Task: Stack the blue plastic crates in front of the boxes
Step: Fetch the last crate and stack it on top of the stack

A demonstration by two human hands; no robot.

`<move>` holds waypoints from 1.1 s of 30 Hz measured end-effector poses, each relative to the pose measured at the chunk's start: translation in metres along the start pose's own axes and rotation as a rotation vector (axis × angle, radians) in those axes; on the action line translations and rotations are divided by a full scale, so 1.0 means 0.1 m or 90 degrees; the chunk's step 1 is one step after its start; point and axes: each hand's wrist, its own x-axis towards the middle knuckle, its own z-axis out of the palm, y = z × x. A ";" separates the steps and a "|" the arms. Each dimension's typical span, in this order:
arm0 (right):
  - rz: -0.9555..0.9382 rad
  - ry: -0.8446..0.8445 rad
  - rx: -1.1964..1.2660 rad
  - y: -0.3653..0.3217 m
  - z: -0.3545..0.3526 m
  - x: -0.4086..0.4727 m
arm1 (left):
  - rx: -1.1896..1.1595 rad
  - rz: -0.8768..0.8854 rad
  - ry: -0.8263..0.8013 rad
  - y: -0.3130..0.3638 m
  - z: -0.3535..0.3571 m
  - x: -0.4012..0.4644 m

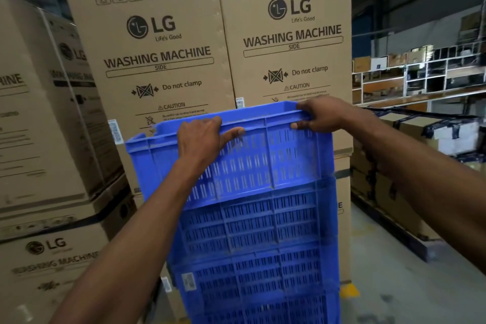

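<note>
I see my left hand and right hand, fingers curled over the rim of the top blue crate. It sits tilted on a stack of approx. three more crates, in front of two boxes marked "LG WASHING MACHINE", "Do not clamp".

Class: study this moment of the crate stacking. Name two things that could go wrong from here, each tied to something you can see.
1. The top crate sits tilted on the stack of crates, so it may seat crooked or slide off.
2. The left hand and right hand grip only its near rim; the far side is unsupported and might tip against the washing machine boxes.
</note>
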 end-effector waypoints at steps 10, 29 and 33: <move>0.024 0.110 -0.032 -0.22 0.17 -0.05 | -0.043 -0.001 -0.027 -0.18 0.21 0.13; 0.035 0.088 0.009 -0.26 0.22 -0.10 | -0.097 0.048 0.056 -0.29 0.25 0.12; 0.011 0.026 0.022 -0.14 0.07 -0.10 | -0.101 0.044 0.032 -0.20 0.17 0.09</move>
